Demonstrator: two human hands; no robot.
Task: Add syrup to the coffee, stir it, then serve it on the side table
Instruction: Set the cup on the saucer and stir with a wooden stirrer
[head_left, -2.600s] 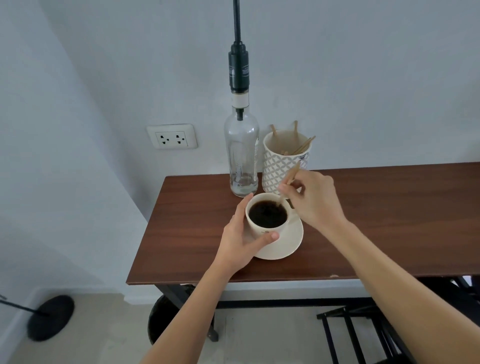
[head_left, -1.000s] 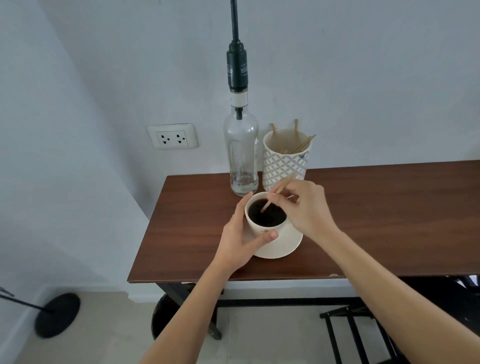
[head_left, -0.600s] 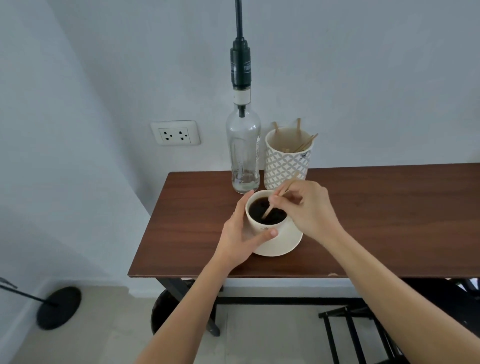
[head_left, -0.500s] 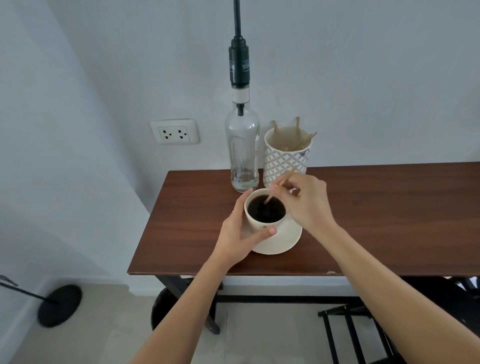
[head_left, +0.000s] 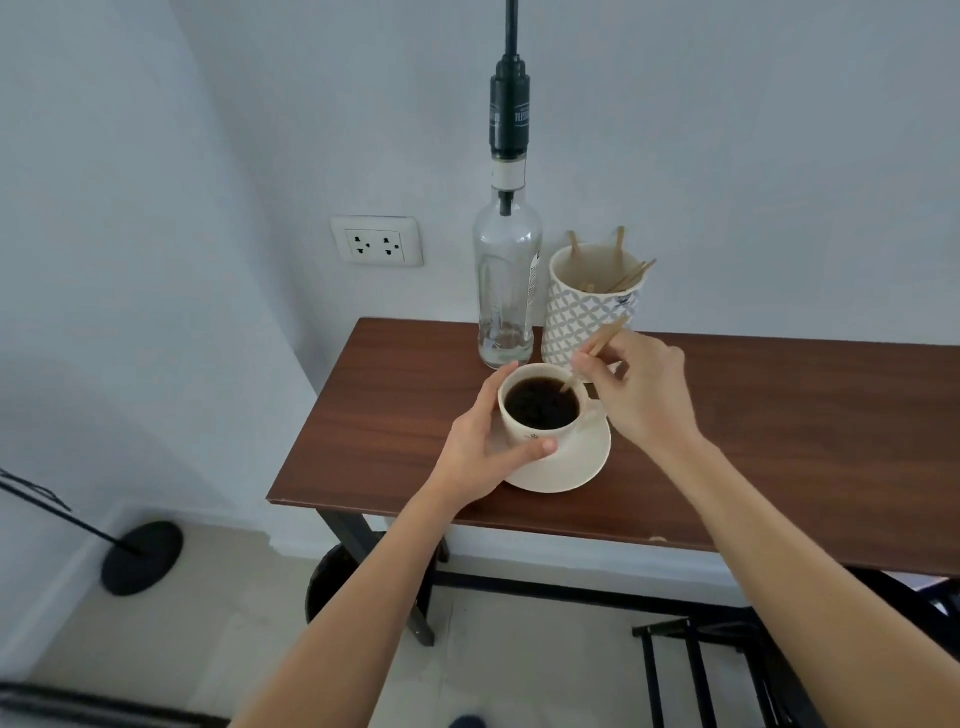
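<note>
Since a moment ago, the right hand (head_left: 641, 395), pinching the stir stick (head_left: 597, 349), has swung it to the cup's far rim. One coffee cup (head_left: 540, 415), gripped by the left hand (head_left: 480, 452), sits on one saucer (head_left: 576, 467) near one syrup bottle (head_left: 506, 291). Brisk stirring could slop coffee.

Perhaps a home: wall socket (head_left: 377, 241), wooden table (head_left: 779, 441).

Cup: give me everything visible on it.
The cup is cream, looks ceramic, stands upright on a matching saucer at the table's left end. It is nearly full of dark coffee. The left hand wraps its left side, thumb on the front. The right hand dips a wooden stick in at the far-right rim.
</note>
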